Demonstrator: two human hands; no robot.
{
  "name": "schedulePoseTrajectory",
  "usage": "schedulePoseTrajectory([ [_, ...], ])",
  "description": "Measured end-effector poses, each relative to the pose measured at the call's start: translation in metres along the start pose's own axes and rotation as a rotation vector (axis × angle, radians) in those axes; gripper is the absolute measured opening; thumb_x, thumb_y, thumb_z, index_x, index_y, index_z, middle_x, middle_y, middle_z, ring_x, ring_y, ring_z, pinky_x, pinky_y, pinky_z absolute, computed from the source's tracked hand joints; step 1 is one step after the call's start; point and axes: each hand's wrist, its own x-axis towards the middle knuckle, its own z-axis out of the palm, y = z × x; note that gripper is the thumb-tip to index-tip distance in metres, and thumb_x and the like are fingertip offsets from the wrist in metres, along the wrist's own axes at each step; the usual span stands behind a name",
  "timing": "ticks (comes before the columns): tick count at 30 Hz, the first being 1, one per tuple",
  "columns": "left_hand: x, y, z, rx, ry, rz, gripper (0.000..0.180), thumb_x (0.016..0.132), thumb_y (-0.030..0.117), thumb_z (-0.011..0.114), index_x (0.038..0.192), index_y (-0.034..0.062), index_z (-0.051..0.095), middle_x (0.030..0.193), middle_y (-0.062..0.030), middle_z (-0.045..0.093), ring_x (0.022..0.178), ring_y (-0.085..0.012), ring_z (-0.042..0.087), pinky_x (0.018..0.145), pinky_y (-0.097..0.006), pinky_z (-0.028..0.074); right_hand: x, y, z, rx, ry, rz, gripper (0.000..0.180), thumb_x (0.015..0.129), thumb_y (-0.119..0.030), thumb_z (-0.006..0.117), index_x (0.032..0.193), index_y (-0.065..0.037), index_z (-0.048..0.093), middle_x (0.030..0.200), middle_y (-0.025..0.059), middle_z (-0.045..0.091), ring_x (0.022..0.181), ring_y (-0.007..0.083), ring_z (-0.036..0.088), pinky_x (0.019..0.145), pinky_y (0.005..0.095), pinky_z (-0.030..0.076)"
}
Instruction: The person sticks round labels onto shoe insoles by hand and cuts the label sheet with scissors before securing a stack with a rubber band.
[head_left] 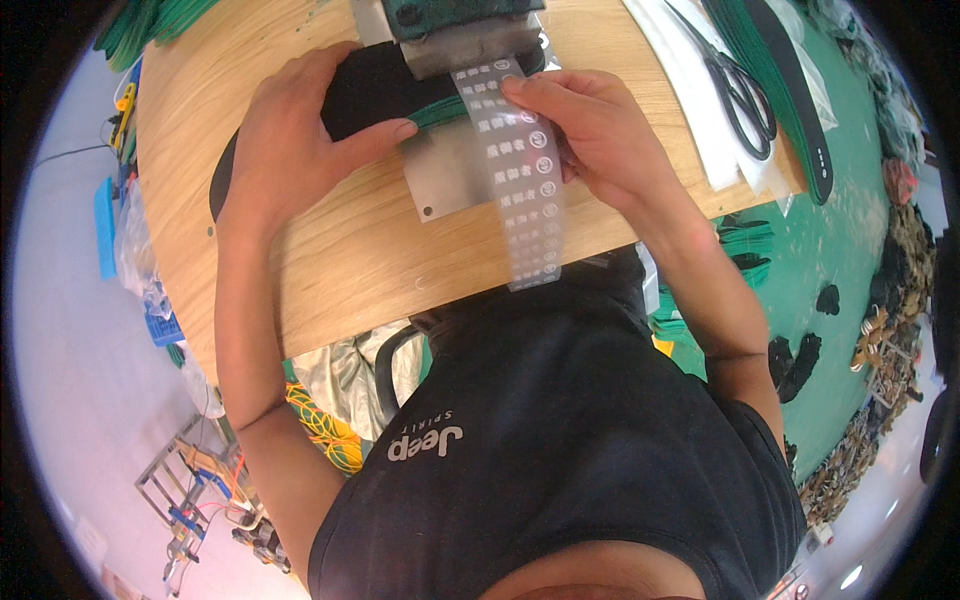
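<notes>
Your right hand, top centre, has its grip clamped on a limp, see-through strip printed with rows of pale characters and round marks. Your left hand, upper left, rests with its grip spread on soft black cloth with ribbed green edging. A smooth metal plate lies on the wood-grained surface. A metal block hides the strip's upper end.
</notes>
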Motion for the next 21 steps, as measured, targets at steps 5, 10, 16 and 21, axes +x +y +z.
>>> schedulePoseTrajectory([
  [5,0.002,0.001,0.001,-0.058,0.008,0.047,0.067,0.068,0.036,0.076,0.120,0.0022,0.052,0.110,-0.0176,0.059,0.103,-0.0341,0.055,0.089,-0.038,0.042,0.001,-0.002,0.001,0.006,0.029,0.050,0.026,0.088,-0.024,0.061,0.076,-0.001,0.063,0.063,0.0022,0.059,0.048,0.0079,0.050,0.041,0.0222,0.035],
  [10,-0.002,0.006,0.003,-0.125,0.093,0.007,0.062,0.068,0.038,0.076,0.115,0.0039,0.055,0.105,-0.0154,0.060,0.095,-0.0354,0.056,0.086,-0.039,0.043,-0.005,-0.002,-0.003,-0.013,-0.038,0.014,0.026,0.088,-0.025,0.061,0.076,-0.001,0.062,0.064,0.0015,0.059,0.049,0.0073,0.050,0.042,0.0221,0.036],
  [16,0.002,0.000,-0.001,-0.106,0.116,0.170,0.045,0.073,0.031,0.073,0.107,0.0056,0.058,0.109,-0.0131,0.060,0.102,-0.0356,0.054,0.088,-0.039,0.043,-0.027,0.003,-0.002,-0.188,-0.016,-0.170,0.022,0.090,-0.022,0.057,0.079,-0.004,0.063,0.066,-0.0009,0.058,0.054,0.0049,0.051,0.046,0.0198,0.038],
  [21,-0.006,-0.006,0.005,-0.182,0.171,0.206,0.031,0.075,0.017,0.067,0.103,0.0037,0.059,0.111,-0.0138,0.060,0.098,-0.0341,0.057,0.082,-0.037,0.047,-0.041,0.012,-0.019,0.136,0.223,-0.273,0.021,0.092,-0.020,0.054,0.085,-0.002,0.062,0.068,-0.0001,0.060,0.056,0.0051,0.053,0.047,0.0190,0.038],
])
